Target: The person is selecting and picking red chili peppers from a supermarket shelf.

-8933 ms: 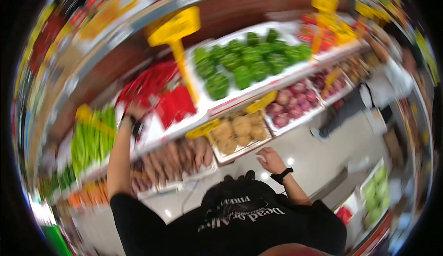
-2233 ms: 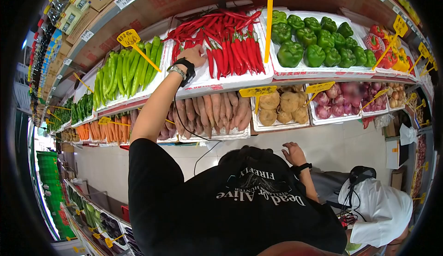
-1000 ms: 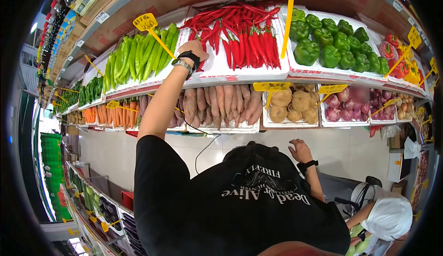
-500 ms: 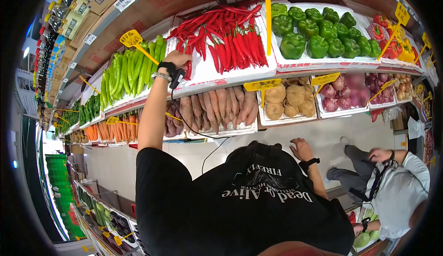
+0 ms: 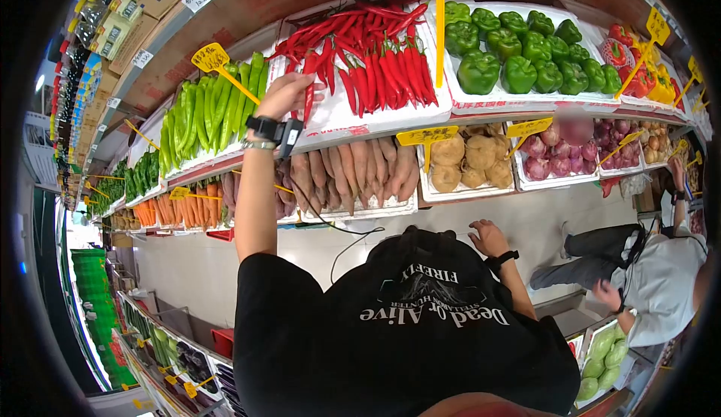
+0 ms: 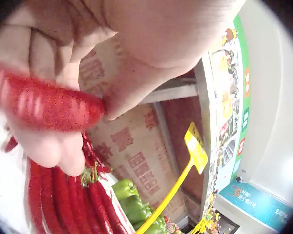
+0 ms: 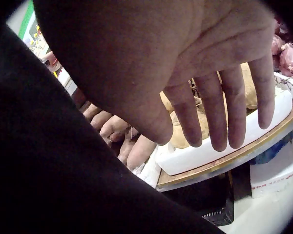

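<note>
My left hand (image 5: 284, 95) pinches a single red chili pepper (image 6: 49, 105) between thumb and fingers, over the left front of a white foam tray (image 5: 330, 120). In the left wrist view the chili lies across the fingers, its end at the thumb tip. Beside the hand, red chilies (image 5: 390, 75) stand side by side in a row, with a loose heap (image 5: 353, 30) behind them. My right hand (image 5: 490, 238) hangs low in front of the lower shelf, holding nothing. In the right wrist view its fingers (image 7: 215, 114) point down, loosely straight, before a tray of tan round roots (image 7: 188, 129).
Long green peppers (image 5: 214, 105) lie left of the chilies, green bell peppers (image 5: 518, 56) right. Yellow price signs (image 5: 212, 58) stick up between trays. Sweet potatoes (image 5: 353, 176) and red onions (image 5: 552, 154) fill the lower shelf. A cable (image 5: 330, 225) hangs near my left arm. Another person (image 5: 653, 274) stands at right.
My left hand, first at the heap and then low over the tray's front left, now holds one chili raised there. My right hand stays low. The other person has shifted at right.
</note>
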Demonstrator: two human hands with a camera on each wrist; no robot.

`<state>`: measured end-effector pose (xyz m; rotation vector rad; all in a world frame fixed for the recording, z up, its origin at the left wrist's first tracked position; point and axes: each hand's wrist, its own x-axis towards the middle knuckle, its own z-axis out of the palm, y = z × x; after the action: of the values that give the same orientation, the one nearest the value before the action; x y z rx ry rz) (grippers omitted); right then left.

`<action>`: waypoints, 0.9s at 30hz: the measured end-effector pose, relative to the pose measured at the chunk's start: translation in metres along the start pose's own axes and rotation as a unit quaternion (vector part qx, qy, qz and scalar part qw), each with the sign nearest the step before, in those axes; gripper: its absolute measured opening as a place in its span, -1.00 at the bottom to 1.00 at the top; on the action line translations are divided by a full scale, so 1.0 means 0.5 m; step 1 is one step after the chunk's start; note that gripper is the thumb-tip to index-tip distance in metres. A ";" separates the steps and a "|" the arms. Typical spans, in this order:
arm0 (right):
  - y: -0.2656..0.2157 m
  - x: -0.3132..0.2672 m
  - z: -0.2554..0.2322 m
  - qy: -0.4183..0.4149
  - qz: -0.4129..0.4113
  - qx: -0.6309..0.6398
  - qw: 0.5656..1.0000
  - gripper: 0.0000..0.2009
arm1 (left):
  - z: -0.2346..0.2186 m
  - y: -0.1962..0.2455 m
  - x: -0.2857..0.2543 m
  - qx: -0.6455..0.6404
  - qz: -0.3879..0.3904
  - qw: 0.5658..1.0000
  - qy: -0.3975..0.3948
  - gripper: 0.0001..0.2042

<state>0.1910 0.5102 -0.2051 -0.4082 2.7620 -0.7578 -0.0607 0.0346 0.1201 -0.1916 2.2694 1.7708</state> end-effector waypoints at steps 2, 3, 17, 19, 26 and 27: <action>-0.014 0.003 -0.012 0.009 0.009 0.012 1.000 -0.76 | 0.016 -0.035 0.066 0.027 -0.001 1.000 -0.011 -0.70; -0.017 0.005 -0.019 0.014 0.013 0.017 1.000 -0.76 | 0.043 -0.031 0.078 0.027 -0.007 1.000 -0.003 -0.73; 0.005 -0.037 -0.001 0.002 0.057 0.033 0.998 -0.75 | 0.110 -0.086 0.155 0.431 0.083 0.889 0.135 -0.48; 0.006 -0.036 0.000 0.003 0.058 0.035 0.998 -0.75 | 0.096 -0.091 0.165 0.365 0.051 0.924 0.100 -0.54; 0.030 -0.042 0.018 0.014 0.049 0.021 0.998 -0.74 | 0.001 -0.069 0.126 0.544 0.023 0.821 0.170 -0.51; 0.030 -0.034 0.018 0.011 0.044 0.017 0.999 -0.73 | 0.002 -0.082 0.129 0.555 0.021 0.816 0.162 -0.51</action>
<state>0.2068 0.5241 -0.2176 -0.2717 2.7632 -0.7926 -0.1116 0.0287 0.0634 -0.2027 3.1261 0.1736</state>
